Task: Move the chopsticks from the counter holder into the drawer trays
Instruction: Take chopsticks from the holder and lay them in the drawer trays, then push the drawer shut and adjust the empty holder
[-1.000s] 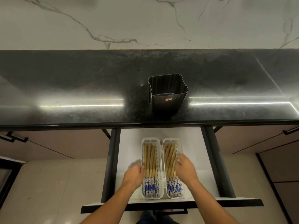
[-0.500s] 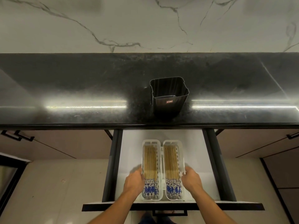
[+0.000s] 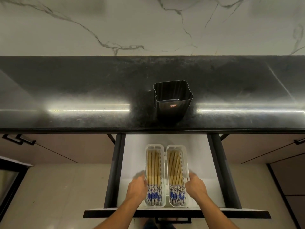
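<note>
Two white trays lie side by side in the open drawer. The left tray and the right tray each hold several bamboo chopsticks with blue-patterned ends: left chopsticks, right chopsticks. My left hand grips the outer edge of the left tray. My right hand grips the outer edge of the right tray. The black holder stands on the black counter, and no chopsticks show in it.
Black drawer rails run along both sides. The drawer front with its black handle is nearest me. Cabinet doors with black handles flank the drawer. A marble wall rises behind the counter.
My right hand moved off the top of the right tray's chopsticks to the tray's outer right side. My left hand stayed at the left tray's edge. The view shifted slightly.
</note>
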